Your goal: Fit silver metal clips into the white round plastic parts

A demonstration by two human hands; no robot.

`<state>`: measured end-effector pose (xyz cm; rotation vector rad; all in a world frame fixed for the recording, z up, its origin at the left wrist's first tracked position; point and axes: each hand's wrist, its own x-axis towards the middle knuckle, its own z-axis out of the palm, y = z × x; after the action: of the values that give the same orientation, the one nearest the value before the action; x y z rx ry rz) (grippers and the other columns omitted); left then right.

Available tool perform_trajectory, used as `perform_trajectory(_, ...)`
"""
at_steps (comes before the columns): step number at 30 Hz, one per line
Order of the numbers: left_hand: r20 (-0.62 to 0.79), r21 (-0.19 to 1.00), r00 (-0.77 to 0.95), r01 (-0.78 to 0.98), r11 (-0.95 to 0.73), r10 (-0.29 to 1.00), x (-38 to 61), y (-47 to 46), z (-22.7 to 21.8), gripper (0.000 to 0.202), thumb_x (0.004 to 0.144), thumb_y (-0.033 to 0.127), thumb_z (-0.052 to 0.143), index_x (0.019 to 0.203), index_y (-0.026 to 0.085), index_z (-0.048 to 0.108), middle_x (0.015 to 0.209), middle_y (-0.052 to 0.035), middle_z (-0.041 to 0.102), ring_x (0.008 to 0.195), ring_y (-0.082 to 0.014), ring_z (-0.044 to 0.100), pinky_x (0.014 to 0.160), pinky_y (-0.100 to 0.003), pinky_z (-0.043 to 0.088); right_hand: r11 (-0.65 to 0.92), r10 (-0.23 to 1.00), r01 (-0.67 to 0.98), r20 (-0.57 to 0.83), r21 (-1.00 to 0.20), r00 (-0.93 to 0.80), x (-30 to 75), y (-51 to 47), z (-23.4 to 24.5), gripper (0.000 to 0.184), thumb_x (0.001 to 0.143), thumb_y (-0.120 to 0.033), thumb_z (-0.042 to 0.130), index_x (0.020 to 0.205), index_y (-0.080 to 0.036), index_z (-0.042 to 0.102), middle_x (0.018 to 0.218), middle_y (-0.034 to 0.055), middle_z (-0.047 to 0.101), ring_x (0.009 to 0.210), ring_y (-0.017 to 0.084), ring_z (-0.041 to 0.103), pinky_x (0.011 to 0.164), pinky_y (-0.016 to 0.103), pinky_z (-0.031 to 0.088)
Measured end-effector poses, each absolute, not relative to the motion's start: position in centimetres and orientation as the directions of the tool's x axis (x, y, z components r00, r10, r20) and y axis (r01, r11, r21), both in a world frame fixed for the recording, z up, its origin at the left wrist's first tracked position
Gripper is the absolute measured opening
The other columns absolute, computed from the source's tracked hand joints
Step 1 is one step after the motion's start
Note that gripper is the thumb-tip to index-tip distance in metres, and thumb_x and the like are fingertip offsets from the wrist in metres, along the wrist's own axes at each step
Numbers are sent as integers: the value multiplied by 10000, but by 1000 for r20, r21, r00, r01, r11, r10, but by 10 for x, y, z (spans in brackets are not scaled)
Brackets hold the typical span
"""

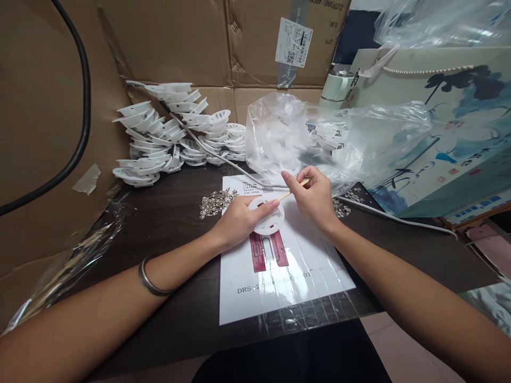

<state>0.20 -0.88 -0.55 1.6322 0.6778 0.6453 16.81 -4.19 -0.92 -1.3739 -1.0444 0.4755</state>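
Head view: stick (285, 196) slants down-left toward disc (276, 219).

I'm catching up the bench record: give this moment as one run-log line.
left hand: holds white plastic disc; right hand: holds thin pale stick, pointed toward disc; below: printed sheet; nearby: small metal pieces

A dark wood-grain desk (167, 213) spreads beneath the left hand (237, 221) and right hand (313, 199). Brown corrugated cardboard (175, 42) rises wall-like beyond both; a dimmer cardboard panel (35, 101) stands left of the left hand. Pale pinkish floor (395, 351) shows nearer the viewer than the right hand, under muted light.
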Motion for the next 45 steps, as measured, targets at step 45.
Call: perform_trajectory(45, 90, 966, 680, 119, -230, 728, 2, -10, -4, 245, 771, 359, 692, 881, 140, 686, 866, -29, 715, 750, -108, 622, 739, -236, 498, 279, 741, 305, 406, -911, 535, 172, -42, -6, 426, 722, -447, 731, 639, -211, 387, 459, -96, 332, 405, 38, 261, 423, 237, 150)
